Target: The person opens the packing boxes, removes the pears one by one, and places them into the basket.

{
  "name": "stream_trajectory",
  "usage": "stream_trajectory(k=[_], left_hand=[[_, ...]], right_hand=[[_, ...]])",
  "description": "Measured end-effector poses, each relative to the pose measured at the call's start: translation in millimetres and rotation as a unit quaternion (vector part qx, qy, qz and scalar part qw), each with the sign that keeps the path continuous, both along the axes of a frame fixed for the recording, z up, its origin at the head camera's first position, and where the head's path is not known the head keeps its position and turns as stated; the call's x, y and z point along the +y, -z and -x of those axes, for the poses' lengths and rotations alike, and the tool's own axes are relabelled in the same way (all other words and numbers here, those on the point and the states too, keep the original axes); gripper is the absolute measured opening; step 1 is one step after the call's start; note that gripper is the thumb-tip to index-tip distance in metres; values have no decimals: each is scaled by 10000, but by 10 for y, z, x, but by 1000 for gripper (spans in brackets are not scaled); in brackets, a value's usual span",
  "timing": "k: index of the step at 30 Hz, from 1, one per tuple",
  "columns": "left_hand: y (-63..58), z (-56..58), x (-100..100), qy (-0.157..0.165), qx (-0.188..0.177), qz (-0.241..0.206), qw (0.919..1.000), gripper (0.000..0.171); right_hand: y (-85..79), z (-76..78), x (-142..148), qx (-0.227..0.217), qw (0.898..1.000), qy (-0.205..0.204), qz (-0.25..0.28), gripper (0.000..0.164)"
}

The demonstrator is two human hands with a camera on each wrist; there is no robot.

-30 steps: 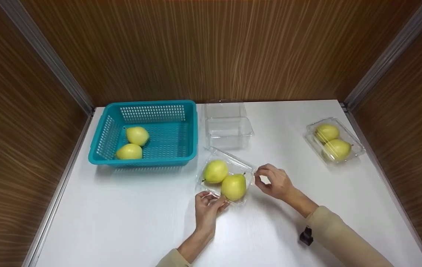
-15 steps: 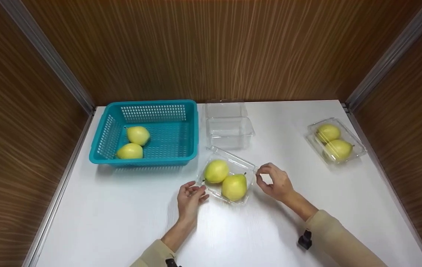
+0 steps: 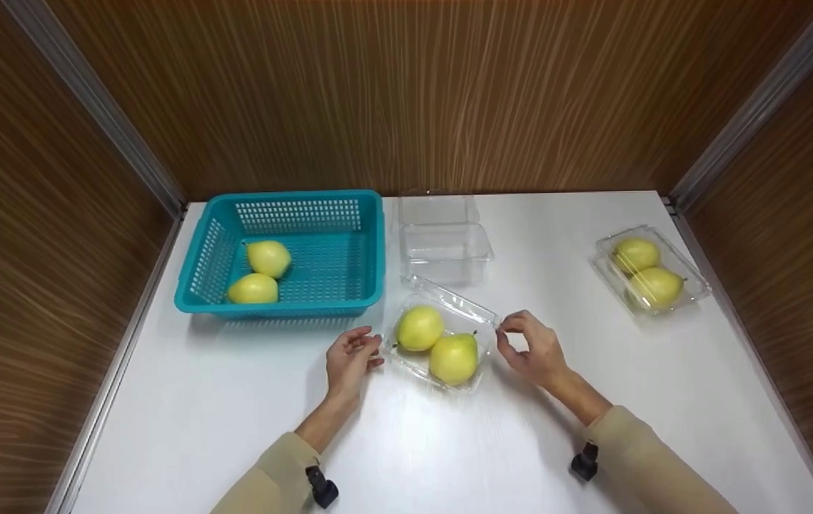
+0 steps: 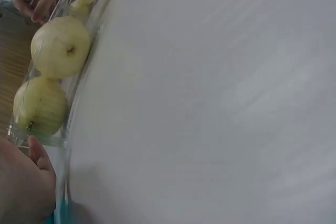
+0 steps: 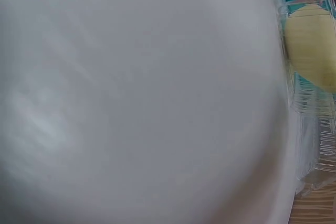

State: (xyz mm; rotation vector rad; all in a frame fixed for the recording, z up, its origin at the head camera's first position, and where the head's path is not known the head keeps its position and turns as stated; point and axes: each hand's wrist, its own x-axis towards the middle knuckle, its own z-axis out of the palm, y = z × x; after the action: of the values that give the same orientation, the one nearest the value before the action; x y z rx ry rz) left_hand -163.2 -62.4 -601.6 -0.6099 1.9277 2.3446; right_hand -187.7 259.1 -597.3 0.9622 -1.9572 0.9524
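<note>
A clear plastic clamshell box [image 3: 417, 370] with two yellow-green pears, a left pear [image 3: 420, 328] and a right pear [image 3: 454, 359], lies mid-table in the head view. Its lid [image 3: 452, 296] is raised along the far side. At the lid's right corner, my right hand [image 3: 534, 351] pinches the plastic between thumb and forefinger. My left hand [image 3: 350, 364] is beside the box's left corner, fingers loosely bent and thumb close to the plastic; contact is hard to tell. In the left wrist view, the left hand [image 4: 23, 184] appears below the pears.
A teal basket [image 3: 278, 309] holding two pears [image 3: 268, 258] stands back left. Behind the box is another clear clamshell [image 3: 447, 243], lid up. A closed clamshell [image 3: 688, 289] with two pears lies at the far right. Wood-grain panels [image 3: 406, 93] wall the table's back and sides.
My left hand has let go of the box's front edge and moved left and away from me to its left corner. The right hand stays at the lid's corner; the lid stands slightly higher.
</note>
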Motion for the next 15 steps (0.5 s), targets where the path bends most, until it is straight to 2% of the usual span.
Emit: stream_trajectory(k=[2,7,10,15], left_hand=[[-1,42,-9,108,-24,89,9999,38],[-18,127,-11,361,-3,291,9989,40],[-19,163,-16,489,17,354,9982,39],[-10,193,-48,781,4,364,9963,38]], right_hand=[[7,1,-1,-41,10000,-25,68,31],[32,-1,-13,-16,9998,-91,164,6],[51,5,-15,12,9997,-121,206,14],[64,-3,-27,-105,9993,-165,307,8]])
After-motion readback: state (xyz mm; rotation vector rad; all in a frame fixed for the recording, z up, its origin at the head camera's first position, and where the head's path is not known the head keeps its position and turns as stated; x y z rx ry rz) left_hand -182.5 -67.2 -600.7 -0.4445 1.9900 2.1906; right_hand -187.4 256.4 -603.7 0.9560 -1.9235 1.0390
